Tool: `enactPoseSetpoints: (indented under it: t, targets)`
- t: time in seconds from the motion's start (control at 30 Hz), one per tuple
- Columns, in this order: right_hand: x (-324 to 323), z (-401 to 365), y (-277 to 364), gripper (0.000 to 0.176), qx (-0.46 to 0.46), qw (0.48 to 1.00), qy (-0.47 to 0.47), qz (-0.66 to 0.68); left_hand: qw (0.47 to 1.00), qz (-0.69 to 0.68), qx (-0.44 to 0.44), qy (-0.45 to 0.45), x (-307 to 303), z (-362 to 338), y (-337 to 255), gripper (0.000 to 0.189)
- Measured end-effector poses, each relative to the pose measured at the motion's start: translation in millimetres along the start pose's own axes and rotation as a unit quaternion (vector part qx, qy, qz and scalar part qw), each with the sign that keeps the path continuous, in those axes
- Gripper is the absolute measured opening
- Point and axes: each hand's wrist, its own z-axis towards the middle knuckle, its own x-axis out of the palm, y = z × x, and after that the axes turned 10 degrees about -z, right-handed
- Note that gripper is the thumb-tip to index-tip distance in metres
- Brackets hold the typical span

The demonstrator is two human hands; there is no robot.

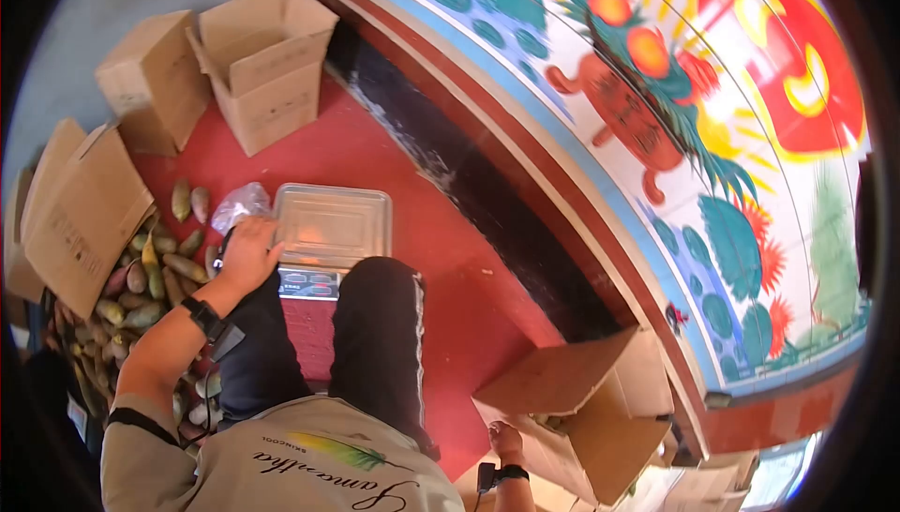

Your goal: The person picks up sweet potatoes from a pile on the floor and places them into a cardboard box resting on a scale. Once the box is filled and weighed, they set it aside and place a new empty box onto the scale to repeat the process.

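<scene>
Left hand (249,253): partly open, empty, on knee (262,310) beside scale (309,284). Right hand (506,441): curled at carton (562,371); cannot confirm grip.

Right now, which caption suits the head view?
Left hand beside a scale, right hand by an open box, tubers piled at left.

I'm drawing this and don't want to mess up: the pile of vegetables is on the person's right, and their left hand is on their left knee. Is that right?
Not quite: the head view shows the pile of vegetables on their left. Their left hand is on their left knee.
</scene>
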Motion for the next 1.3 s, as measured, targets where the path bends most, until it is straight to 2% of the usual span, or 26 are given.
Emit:
enactPoseSetpoints:
  t: [0.07, 0.1, 0.17, 0.27, 0.3, 0.33, 0.37, 0.4, 0.43, 0.5, 0.53, 0.57, 0.6, 0.63, 0.7, 0.73, 0.8, 0.87, 0.97, 1.0, 1.03, 1.1, 1.13, 1.17, 1.23, 1.3]
  targets:
    - [-28, 6, 31, 0.024, -0.071, 0.993, -0.075, 0.057, 1.0, -0.012, 0.01, 0.005, -3, -1, -2, 0.034]
    - [-26, 17, 31, 0.024, -0.082, 0.992, -0.075, 0.052, 1.0, -0.006, 0.002, -0.002, -5, -2, -2, 0.034]
    - [-21, 35, 28, 0.024, -0.049, 0.997, -0.057, -0.031, 1.0, 0.001, 0.031, 0.004, -9, -2, -3, 0.033]
    - [-52, 11, 33, 0.024, -0.03, 0.993, -0.093, -0.07, 0.999, 0.0, 0.037, -0.002, -11, -5, -2, 0.031]
    - [-54, 5, 23, 0.024, -0.052, 0.993, -0.094, -0.056, 0.999, 0.001, 0.04, 0.002, -12, -5, 0, 0.03]
    - [-49, 2, 13, 0.022, -0.025, 0.991, -0.092, -0.094, 0.999, -0.002, 0.038, -0.004, -12, -6, -1, 0.028]
    - [-47, -8, 2, 0.019, -0.009, 0.996, -0.072, -0.055, 0.999, 0.0, 0.035, -0.007, -13, -7, -1, 0.028]
    - [-31, -8, -25, 0.018, -0.106, 0.982, -0.109, -0.111, 0.999, -0.002, 0.031, -0.008, -14, -7, -2, 0.028]
    - [-16, -13, -47, 0.02, -0.167, 0.958, -0.227, -0.062, 1.0, -0.006, 0.027, -0.007, -14, -7, -2, 0.027]
    - [13, -18, -95, 0.025, 0.039, 0.995, -0.018, -0.085, 0.999, -0.012, 0.029, -0.004, -15, -7, -3, 0.026]
    - [29, -24, -118, 0.025, 0.047, 0.995, -0.016, -0.083, 1.0, -0.018, 0.024, -0.001, -15, -6, -4, 0.026]
    - [43, -28, -138, 0.028, 0.061, 0.988, -0.037, -0.138, 1.0, -0.023, 0.017, 0.001, -16, -6, -4, 0.025]
    - [50, -32, -147, 0.032, 0.073, 0.977, -0.057, -0.192, 0.999, -0.027, 0.02, 0.003, -17, -6, -4, 0.025]
    - [42, -44, -140, 0.032, 0.079, 0.977, -0.055, -0.191, 0.999, -0.025, 0.019, 0.006, -17, -6, -5, 0.025]
    - [-3, -76, -95, 0.038, 0.301, 0.939, -0.006, -0.164, 0.999, -0.027, 0.022, 0.009, -17, -5, -5, 0.025]
    - [3, -78, -116, 0.043, 0.334, 0.936, 0.046, -0.098, 0.999, -0.038, 0.01, 0.018, -17, -5, -4, 0.027]
    - [15, -99, -136, 0.043, 0.368, 0.918, -0.049, -0.137, 0.998, -0.049, -0.005, 0.026, -19, -7, -3, 0.028]
    - [36, -124, -156, 0.042, 0.389, 0.886, -0.164, -0.192, 0.999, -0.023, 0.028, -0.01, -19, -8, -2, 0.027]
    - [112, -159, -231, 0.041, 0.415, 0.796, -0.345, -0.275, 0.999, -0.032, 0.023, 0.002, -18, -9, 3, 0.029]
    - [63, -193, -176, 0.044, 0.42, 0.717, -0.34, -0.44, 0.999, -0.024, 0.032, 0.001, -18, -9, 5, 0.03]
    - [23, -199, -157, 0.055, 0.624, 0.743, -0.088, -0.223, 0.999, -0.021, 0.036, -0.001, -16, -9, 6, 0.031]
    - [-13, -229, -120, 0.062, 0.675, 0.721, 0.009, -0.153, 0.999, -0.01, 0.046, 0.002, -13, -8, 8, 0.029]
    - [-16, -240, -110, 0.046, 0.681, 0.71, -0.016, -0.179, 0.999, -0.027, 0.012, 0.024, -11, -7, 10, 0.026]
    - [-13, -244, -106, 0.034, 0.683, 0.7, -0.041, -0.205, 0.999, -0.021, 0.02, 0.021, -13, -6, 4, 0.025]
    - [4, -250, -112, 0.042, 0.664, 0.7, -0.06, -0.255, 0.999, -0.02, 0.04, 0.016, -8, -7, 13, 0.025]
    - [12, -261, -137, 0.052, 0.652, 0.659, -0.153, -0.342, 0.999, -0.019, 0.032, 0.031, -9, -6, 12, 0.025]
